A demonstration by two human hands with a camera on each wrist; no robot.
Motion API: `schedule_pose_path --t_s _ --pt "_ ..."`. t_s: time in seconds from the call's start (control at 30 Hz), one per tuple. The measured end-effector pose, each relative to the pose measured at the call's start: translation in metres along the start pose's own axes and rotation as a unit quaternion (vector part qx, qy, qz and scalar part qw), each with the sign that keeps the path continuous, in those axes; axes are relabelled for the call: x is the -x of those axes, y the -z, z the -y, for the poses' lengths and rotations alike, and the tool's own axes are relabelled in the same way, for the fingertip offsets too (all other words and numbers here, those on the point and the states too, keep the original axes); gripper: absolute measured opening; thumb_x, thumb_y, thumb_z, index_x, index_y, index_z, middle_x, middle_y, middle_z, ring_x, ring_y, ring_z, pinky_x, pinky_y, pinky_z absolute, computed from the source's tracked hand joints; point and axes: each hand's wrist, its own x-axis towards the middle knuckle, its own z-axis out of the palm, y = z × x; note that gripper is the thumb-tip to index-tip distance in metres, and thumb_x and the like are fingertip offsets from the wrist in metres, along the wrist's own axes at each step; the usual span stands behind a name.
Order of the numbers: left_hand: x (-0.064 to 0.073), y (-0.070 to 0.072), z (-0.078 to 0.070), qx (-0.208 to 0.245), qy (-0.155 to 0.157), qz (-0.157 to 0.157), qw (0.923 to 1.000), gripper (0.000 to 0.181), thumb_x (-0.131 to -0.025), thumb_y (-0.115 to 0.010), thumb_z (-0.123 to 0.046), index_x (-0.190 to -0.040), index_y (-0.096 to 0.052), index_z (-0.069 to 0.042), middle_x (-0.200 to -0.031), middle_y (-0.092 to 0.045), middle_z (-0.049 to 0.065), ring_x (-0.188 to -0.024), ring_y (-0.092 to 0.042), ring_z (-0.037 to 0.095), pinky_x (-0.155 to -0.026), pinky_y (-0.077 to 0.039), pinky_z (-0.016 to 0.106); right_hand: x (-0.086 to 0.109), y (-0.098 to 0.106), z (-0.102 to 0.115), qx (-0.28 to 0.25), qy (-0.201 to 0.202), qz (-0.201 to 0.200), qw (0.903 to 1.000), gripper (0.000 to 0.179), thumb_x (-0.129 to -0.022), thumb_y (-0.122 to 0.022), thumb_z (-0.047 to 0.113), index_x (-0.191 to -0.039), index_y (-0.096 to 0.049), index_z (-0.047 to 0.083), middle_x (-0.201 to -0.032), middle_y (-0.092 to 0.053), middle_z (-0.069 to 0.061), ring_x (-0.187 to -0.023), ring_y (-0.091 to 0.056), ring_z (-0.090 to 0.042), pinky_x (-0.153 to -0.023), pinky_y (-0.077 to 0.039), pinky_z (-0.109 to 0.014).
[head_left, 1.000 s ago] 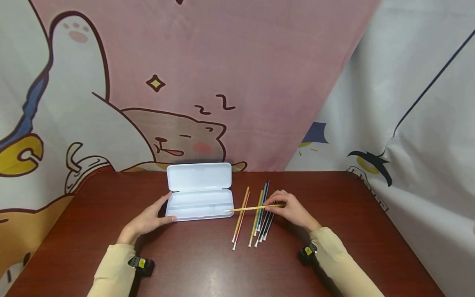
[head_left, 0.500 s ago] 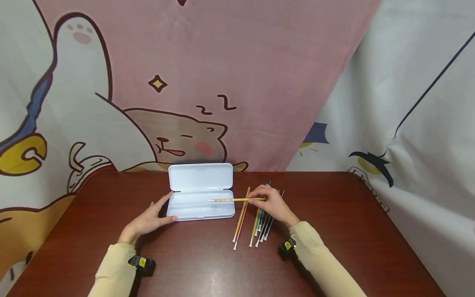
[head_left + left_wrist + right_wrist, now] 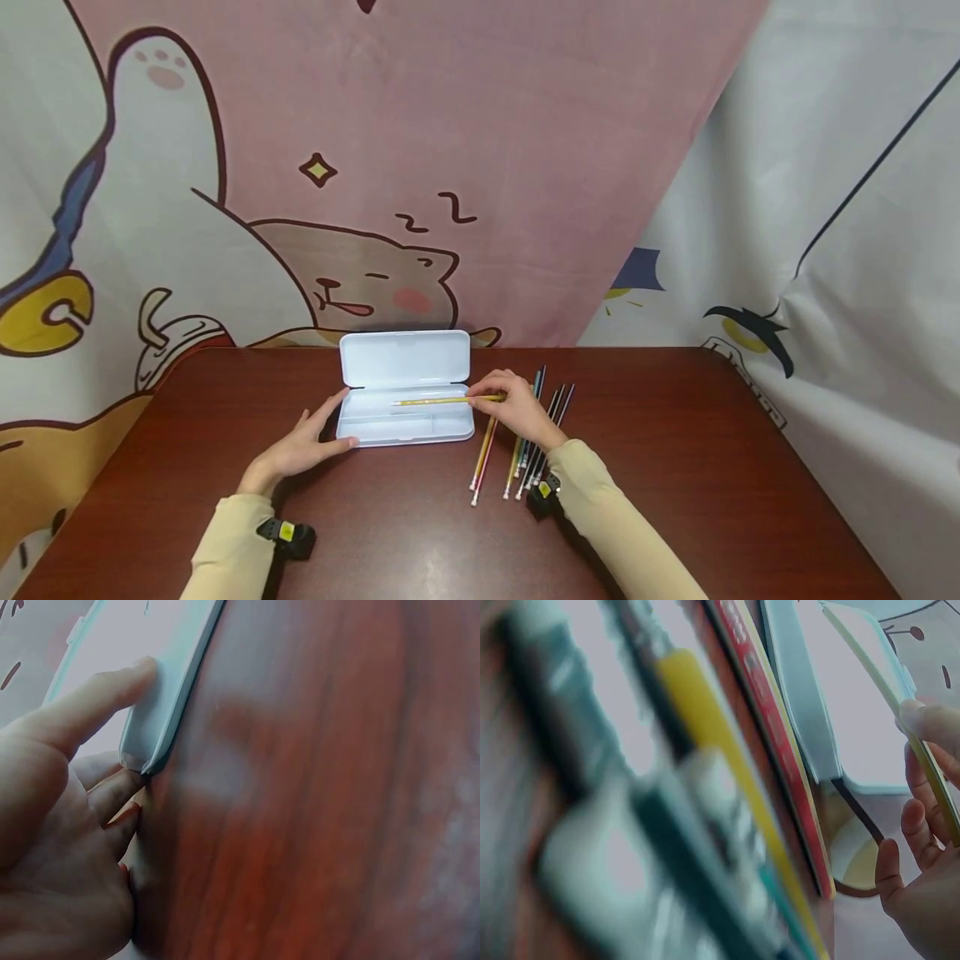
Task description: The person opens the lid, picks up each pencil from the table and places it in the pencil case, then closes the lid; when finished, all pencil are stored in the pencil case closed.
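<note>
A white pencil case [image 3: 405,360] lies with its lid raised at the back of the table; a long compartment and smaller front ones show. My left hand [image 3: 303,446] holds its left end, thumb at the front corner and fingers at the back. In the left wrist view the thumb [image 3: 112,690] reaches over the rim. Between thumb and fingers, my right hand [image 3: 517,408] pinches a yellow pencil [image 3: 431,402] near one end. Its white eraser end points left, over the long back compartment. In the right wrist view this pencil [image 3: 870,664] slants across the case.
Right of the case, a yellow and a red pencil [image 3: 483,467] lie side by side. Farther right spreads a bunch of dark, blue and yellow pencils [image 3: 536,458], partly under the right forearm. A printed cloth [image 3: 525,167] hangs behind the brown table [image 3: 360,533].
My right hand has moved left with the yellow pencil, from above the loose pencils to the case's right end. The pencil now lies over the back compartment. My left hand has stayed in place.
</note>
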Motion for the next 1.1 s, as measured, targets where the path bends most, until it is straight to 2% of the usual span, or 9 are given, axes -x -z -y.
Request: schedule_pose_path --t_s 0.37,0.53,0.67,0.9,1.1 --pt "0.000 -0.001 0.002 -0.006 -0.016 -0.006 0.9998 0.088 -0.088 -0.069 -0.037 -0.152 -0.020 -0.004 -0.153 -0.020 0.030 -0.140 -0.012 0.048 -0.108 0.006 0.065 -0.021 -0.028 0.009 -0.003 0.019 0.021 0.9996 0.008 -0.084 -0.076 0.012 -0.092 -0.077 0.010 -0.085 -0.065 0.006 -0.085 -0.054 -0.023 -0.072 -0.044 -0.031" --pt "-0.001 -0.002 0.004 -0.008 -0.020 -0.007 0.9997 0.088 -0.088 -0.069 -0.038 -0.152 -0.019 -0.005 -0.153 -0.020 0.030 -0.140 -0.012 0.048 -0.108 0.006 0.065 -0.028 -0.039 0.013 0.003 0.027 0.020 0.9994 0.007 -0.083 -0.076 0.010 -0.090 -0.077 0.009 -0.083 -0.067 0.004 -0.085 -0.056 -0.019 -0.075 -0.044 -0.028" --pt "0.000 -0.002 0.004 -0.006 -0.018 -0.008 0.9998 0.088 -0.087 -0.069 -0.038 -0.152 -0.019 -0.006 -0.153 -0.020 0.030 -0.140 -0.012 0.049 -0.108 0.006 0.065 -0.032 -0.046 0.015 0.012 0.017 0.026 0.9994 0.007 -0.083 -0.075 0.009 -0.090 -0.078 0.009 -0.083 -0.067 0.004 -0.085 -0.057 -0.014 -0.079 -0.045 -0.030" --pt "0.000 -0.001 0.004 -0.011 -0.021 -0.007 0.9997 0.088 -0.087 -0.069 -0.038 -0.152 -0.019 -0.006 -0.153 -0.020 0.030 -0.140 -0.013 0.049 -0.108 0.006 0.066 -0.032 -0.052 0.020 0.047 -0.010 0.021 0.9986 0.008 -0.083 -0.075 0.013 -0.090 -0.079 0.014 -0.086 -0.068 0.006 -0.092 -0.054 -0.017 -0.088 -0.035 -0.043" --pt "0.000 -0.002 0.005 -0.008 -0.026 -0.008 0.9996 0.087 -0.088 -0.068 -0.037 -0.152 -0.019 -0.005 -0.152 -0.020 0.030 -0.140 -0.013 0.049 -0.108 0.006 0.066 -0.032 -0.057 0.023 0.067 -0.012 0.017 0.9975 0.009 -0.083 -0.074 0.016 -0.090 -0.079 0.017 -0.087 -0.067 0.007 -0.093 -0.055 -0.017 -0.088 -0.031 -0.049"
